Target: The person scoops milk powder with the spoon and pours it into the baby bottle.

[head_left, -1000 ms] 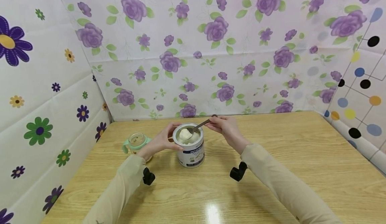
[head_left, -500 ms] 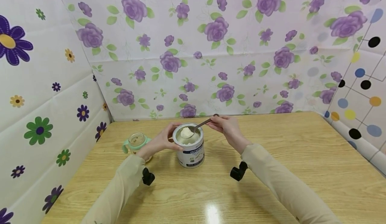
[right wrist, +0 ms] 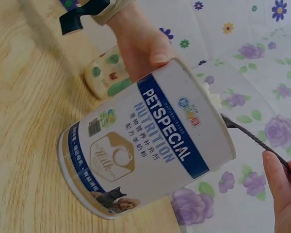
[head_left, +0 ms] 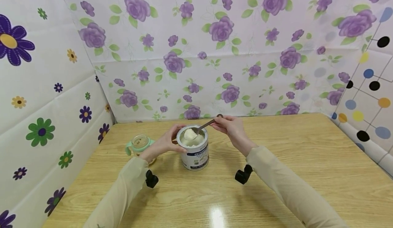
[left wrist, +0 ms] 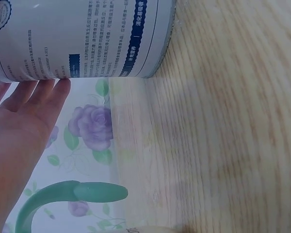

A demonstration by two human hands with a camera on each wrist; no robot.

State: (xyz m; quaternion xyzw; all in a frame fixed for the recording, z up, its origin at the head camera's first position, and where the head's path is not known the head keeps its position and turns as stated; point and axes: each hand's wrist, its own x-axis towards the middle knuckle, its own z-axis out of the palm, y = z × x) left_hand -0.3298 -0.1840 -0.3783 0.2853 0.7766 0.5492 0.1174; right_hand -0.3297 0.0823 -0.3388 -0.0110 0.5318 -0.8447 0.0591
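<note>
In the head view, my left hand [head_left: 165, 141] grips the upper side of a white tin [head_left: 196, 158] of milk powder, thumb at the near side of the rim. The tin stands upright on the table, its top uncovered, with pale powder inside. A dark-handled spoon [head_left: 206, 124] slants into the opening, pinched near its handle's end by my right hand [head_left: 231, 129]. Cream powder [head_left: 190, 134] is heaped at the spoon's bowl, within the rim. In the right wrist view, the tin [right wrist: 136, 160] shows a blue "PETSPECIAL" band and powder peeks over the rim beside the spoon [right wrist: 252, 137].
A baby bottle [head_left: 140, 142] with mint-green handles stands left of the tin, partly hidden behind my left wrist; its handle [left wrist: 102, 192] shows in the left wrist view. The wooden table [head_left: 294, 153] meets a flowered backdrop [head_left: 196, 61] behind the tin.
My right hand has raised the spoon slightly, and its bowl has come under the powder heap. My left hand stays on the tin, which has not moved on the table.
</note>
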